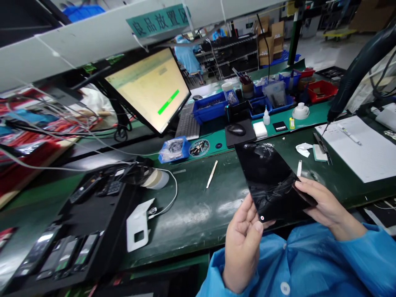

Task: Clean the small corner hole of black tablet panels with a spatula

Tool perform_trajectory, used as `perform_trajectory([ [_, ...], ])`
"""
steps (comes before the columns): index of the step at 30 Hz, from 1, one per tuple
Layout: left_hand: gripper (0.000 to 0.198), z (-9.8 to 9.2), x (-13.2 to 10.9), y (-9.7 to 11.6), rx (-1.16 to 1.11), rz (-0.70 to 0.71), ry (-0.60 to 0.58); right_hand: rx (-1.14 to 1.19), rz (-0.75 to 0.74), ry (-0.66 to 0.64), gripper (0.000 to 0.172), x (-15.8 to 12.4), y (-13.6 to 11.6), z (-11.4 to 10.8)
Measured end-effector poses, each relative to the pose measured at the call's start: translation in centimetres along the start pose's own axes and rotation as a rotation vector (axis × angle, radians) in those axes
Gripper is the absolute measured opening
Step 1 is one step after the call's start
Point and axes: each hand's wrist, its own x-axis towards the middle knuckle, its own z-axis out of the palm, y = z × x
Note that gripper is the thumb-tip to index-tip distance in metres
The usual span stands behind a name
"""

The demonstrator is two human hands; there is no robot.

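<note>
Black glass panel (267, 181), its edges in left hand (243, 243) and right hand (328, 206)

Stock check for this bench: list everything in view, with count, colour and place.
glass panel: 1, glossy black, held above the bench
bench mat: 1, dark green, across the bench
monitor: 1, pale yellow screen, far side
keyboard: 1, grey, beside the monitor
computer mouse: 1, black, on a dark pad
parts bins: several, blue, far side
bin: 1, red, far right
paper sheet: 1, white, right side
electric screwdriver: 1, black, hanging above the paper
left hand: 1, holding the panel
right hand: 1, holding the panel
sleeves: 2, blue, on both arms
</note>
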Motion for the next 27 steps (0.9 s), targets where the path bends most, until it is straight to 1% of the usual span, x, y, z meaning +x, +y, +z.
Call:
perform_trajectory([
  [2, 0.061, -0.1, 0.0, -0.1, 0.009, 0.003, 0.007, 0.009, 0.002, 0.006, 0.022, 0.1, 0.1, 0.0],
  [8, 0.054, -0.2, -0.1, 0.0, -0.036, 0.024, -0.020, -0.010, -0.003, 0.009, 0.027, 0.1, 0.4, -0.2],
  [12, 0.055, -0.1, -0.1, 0.2, -0.056, 0.035, -0.023, -0.017, -0.028, -0.021, 0.033, -0.3, 0.2, 0.0],
  [15, 0.057, -0.1, 0.0, 0.3, -0.085, 0.036, -0.022, -0.038, -0.079, -0.033, 0.039, -0.8, -0.2, 0.5],
  [17, 0.056, -0.1, 0.0, 0.3, -0.114, 0.034, -0.026, -0.069, -0.120, -0.022, 0.040, -1.1, -0.5, 0.9],
  [22, 0.053, -0.2, 0.0, 0.5, -0.142, 0.030, -0.050, -0.163, -0.229, 0.039, 0.038, -2.0, -1.0, 1.5],
  [27, 0.051, -0.4, -0.2, 0.4, -0.112, 0.049, -0.034, -0.261, -0.336, 0.097, 0.039, -2.9, -1.2, 1.6],
])
